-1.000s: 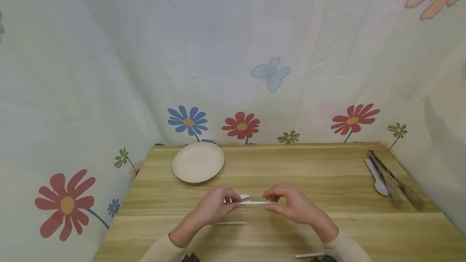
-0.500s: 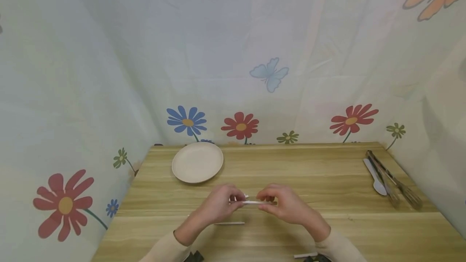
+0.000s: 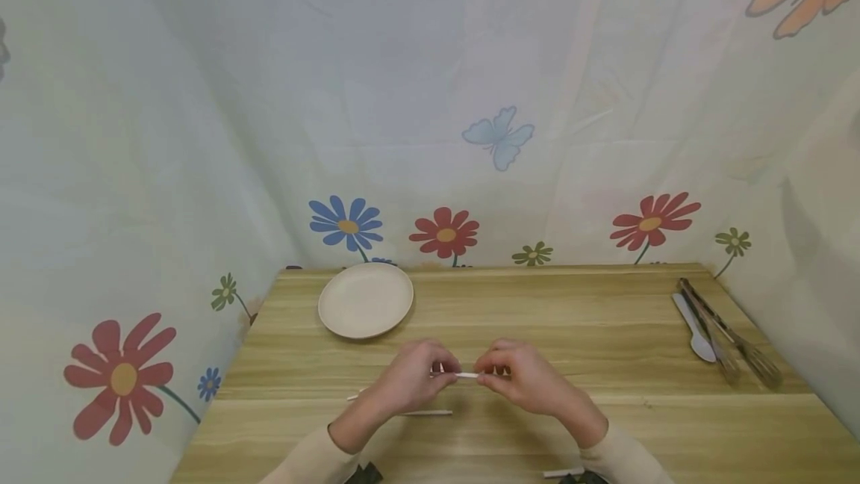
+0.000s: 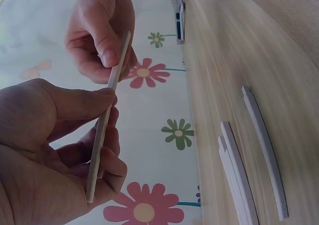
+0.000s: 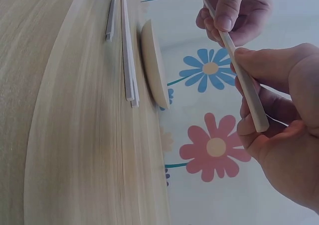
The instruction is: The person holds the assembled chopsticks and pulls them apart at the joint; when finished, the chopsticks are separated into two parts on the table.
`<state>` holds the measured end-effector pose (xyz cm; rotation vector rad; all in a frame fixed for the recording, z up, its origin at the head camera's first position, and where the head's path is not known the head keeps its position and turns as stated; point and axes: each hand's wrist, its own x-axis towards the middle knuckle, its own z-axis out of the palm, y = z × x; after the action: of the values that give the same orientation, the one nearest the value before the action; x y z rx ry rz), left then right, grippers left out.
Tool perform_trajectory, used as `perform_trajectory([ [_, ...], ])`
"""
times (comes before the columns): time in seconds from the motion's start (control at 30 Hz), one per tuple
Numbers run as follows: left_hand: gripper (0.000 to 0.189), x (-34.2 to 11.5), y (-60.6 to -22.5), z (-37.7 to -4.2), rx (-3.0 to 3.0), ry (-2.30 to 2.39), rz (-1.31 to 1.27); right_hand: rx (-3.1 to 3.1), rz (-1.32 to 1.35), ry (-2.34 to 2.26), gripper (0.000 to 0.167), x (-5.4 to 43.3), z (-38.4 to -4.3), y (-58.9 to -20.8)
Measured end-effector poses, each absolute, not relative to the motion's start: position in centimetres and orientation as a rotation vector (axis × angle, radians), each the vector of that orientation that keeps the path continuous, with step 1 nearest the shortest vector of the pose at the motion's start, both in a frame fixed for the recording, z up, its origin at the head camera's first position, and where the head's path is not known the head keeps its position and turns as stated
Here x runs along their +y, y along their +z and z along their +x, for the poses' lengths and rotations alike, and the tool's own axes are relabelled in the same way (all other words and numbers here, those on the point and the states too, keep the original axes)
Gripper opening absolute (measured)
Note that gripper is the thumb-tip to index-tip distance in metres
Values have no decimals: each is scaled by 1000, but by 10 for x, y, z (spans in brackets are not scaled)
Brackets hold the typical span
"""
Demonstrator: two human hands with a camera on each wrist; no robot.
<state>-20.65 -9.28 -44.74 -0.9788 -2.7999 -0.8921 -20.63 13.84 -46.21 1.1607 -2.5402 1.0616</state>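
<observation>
In the head view a thin white stick (image 3: 466,375) is held level above the table between both hands. My left hand (image 3: 413,376) pinches it between thumb and fingertips; the left wrist view shows the stick (image 4: 99,135) running back past the curled fingers toward the palm. Facing it, my right hand (image 3: 520,376) pinches the stick's other part, thumb toward me. In the right wrist view the stick (image 5: 246,85) extends past the right thumb to a blunt end near the palm. Only a short piece shows between the hands in the head view.
More white sticks lie on the wooden table: one stick (image 3: 430,413) below the left hand, another stick (image 3: 563,473) by the right sleeve, and a close pair (image 4: 234,170). A cream plate (image 3: 366,301) stands back left. A spoon (image 3: 702,348) and dark-handled utensils (image 3: 739,342) lie right.
My right hand has moved left toward my left hand and now grips the stick further in. White stick ends seen behind the left fingers no longer show in the head view.
</observation>
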Motion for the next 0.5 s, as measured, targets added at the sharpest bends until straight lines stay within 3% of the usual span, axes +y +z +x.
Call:
perform_trajectory([
  [0.5,4,-88,-452,-205,-2757,-857,-965,-2533,1161,915,5,135,-202,-471],
])
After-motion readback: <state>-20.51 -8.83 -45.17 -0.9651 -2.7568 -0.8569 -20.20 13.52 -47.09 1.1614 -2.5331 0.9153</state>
